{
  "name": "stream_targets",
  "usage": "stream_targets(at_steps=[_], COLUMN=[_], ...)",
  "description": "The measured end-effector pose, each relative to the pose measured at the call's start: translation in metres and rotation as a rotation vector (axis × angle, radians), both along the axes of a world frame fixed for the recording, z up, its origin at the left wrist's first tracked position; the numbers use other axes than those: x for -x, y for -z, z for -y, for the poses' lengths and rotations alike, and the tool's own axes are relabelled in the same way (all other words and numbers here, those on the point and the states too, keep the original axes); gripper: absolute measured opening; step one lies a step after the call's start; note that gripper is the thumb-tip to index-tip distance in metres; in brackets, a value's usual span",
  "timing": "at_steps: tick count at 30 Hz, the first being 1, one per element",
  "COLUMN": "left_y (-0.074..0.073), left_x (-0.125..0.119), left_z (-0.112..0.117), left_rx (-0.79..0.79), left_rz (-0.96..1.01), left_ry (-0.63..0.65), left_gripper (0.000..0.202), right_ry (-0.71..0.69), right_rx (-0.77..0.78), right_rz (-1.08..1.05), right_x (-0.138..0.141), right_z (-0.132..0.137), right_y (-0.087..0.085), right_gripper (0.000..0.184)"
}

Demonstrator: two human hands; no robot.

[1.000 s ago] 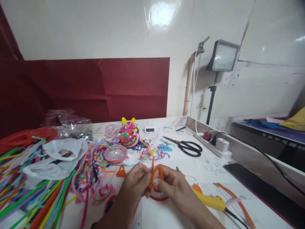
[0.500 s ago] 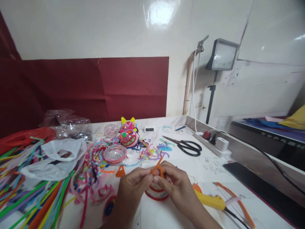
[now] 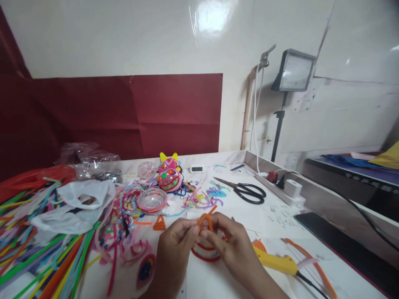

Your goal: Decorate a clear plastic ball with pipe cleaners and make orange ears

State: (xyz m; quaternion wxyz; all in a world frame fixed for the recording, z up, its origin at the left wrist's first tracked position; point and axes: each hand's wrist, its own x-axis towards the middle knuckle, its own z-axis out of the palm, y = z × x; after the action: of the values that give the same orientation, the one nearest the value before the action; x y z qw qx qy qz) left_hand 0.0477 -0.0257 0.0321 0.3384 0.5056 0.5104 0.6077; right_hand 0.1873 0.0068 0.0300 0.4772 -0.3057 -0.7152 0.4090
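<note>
An orange pipe cleaner, bent into a narrow arch, is pinched between both hands. My left hand grips one side of it with thumb and fingertips. My right hand holds the other side, and a short orange end sticks up beside its fingers. Below the hands sits a clear round piece with a red rim, partly hidden by them. A small orange triangle of bent pipe cleaner lies just beyond my left hand. To the right of my right hand is a yellow glue gun.
Black-handled scissors lie at the back right, near a power strip. Loose pipe cleaners and a white plastic bag cover the left. Behind stand a clear bowl, decorated balls and a small digital clock.
The orange pipe cleaner's bend has turned into a more upright, rounder arch between the fingers. Both hands stay in nearly the same place; the view has shifted slightly.
</note>
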Motion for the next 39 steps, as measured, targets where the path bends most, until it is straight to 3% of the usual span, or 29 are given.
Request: stream_targets(at_steps=[9,18,24,29,34,39], left_y=[0.003,0.001,0.001,0.003,0.006,0.005], left_x=[-0.002,-0.003,-0.001,-0.002,-0.007,-0.002], left_z=[0.001,0.003,0.003,0.000,-0.002,-0.005], left_rx=[-0.053,-0.071,-0.070,-0.037,-0.029,-0.013], left_rz=[-0.174,-0.231,-0.231,0.001,0.213,0.144], left_ry=[-0.091,-0.126,-0.135,0.019,0.128,0.134], left_gripper=[0.019,0.019,0.017,0.019,0.028,0.026], right_ry=[0.069,0.170,0.151,0.147,0.156,0.118], right_rx=[-0.048,-0.283,-0.120,-0.008,0.020,-0.025], right_rz=[-0.030,-0.048,-0.048,-0.109,-0.135,-0.096], right_x=[0.004,0.002,0.003,0.003,0.002,0.000], right_z=[0.000,-0.002,-0.002,-0.003,-0.003,-0.001], right_y=[0.007,0.011,0.012,0.010,0.006,0.002], right_gripper=[0.006,0.019,0.023,0.025,0.025,0.017])
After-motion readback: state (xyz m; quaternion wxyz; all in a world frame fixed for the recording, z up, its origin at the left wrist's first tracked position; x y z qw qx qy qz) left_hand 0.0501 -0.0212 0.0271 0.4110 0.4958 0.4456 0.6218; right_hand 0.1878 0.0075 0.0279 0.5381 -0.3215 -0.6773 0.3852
